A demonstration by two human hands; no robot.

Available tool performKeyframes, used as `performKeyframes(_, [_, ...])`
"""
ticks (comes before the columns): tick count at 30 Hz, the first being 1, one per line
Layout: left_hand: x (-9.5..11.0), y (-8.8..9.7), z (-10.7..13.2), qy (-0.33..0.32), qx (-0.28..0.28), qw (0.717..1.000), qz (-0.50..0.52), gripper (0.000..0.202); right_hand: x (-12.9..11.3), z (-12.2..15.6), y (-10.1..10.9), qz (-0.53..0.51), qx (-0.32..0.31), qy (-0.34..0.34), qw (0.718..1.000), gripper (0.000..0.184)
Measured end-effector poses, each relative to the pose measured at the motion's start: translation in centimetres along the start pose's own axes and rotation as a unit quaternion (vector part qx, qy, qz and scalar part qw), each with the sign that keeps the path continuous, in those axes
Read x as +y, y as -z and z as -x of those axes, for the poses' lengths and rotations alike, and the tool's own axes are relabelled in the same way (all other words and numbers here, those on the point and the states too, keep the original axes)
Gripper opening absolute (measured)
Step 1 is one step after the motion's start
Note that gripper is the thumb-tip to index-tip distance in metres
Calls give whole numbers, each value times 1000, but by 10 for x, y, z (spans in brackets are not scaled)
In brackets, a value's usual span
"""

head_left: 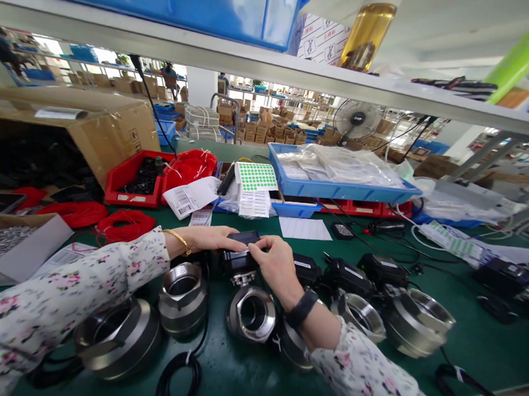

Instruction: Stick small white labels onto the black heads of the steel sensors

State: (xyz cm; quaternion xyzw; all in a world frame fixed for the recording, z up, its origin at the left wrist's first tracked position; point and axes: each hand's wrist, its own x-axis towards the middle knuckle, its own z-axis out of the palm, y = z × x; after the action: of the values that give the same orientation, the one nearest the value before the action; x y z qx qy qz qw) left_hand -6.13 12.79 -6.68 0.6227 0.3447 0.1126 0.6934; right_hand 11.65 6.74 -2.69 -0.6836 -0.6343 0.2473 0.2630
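Observation:
A motorized ball valve stands in the middle, its steel body below and a black actuator box on top. My left hand reaches over the box from the left, thumb and fingers gripping it. At the box's right edge, my right hand pinches finger and thumb together; what lies between them is too small to make out. Left of this valve are a steel valve body and a larger one. To the right, more black actuators sit on steel valves.
Coiled black cables lie on the green table. Behind are a sheet of green round stickers, red bins, red cords and a blue tray of bags. A carton stands left. A shelf crosses overhead.

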Motion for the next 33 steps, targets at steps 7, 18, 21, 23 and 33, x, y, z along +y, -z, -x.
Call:
performKeyframes(7, [-3, -1, 1, -4, 5, 1000, -15, 65, 4, 2, -5, 24, 16, 22, 999, 18])
performKeyframes(18, [7, -6, 8, -10, 22, 999, -26, 66, -2, 8, -2, 64, 24, 49, 996, 17])
performKeyframes(21, [5, -6, 7, -8, 16, 1000, -24, 67, -2, 7, -3, 67, 16, 41, 997, 17])
performKeyframes(23, [5, -5, 8, -3, 15, 1000, -23, 67, -2, 3, -1, 62, 19, 31, 997, 16])
performKeyframes(33, [14, -7, 10, -14, 24, 997, -76, 66, 9, -13, 25, -141, -118, -29, 982, 61])
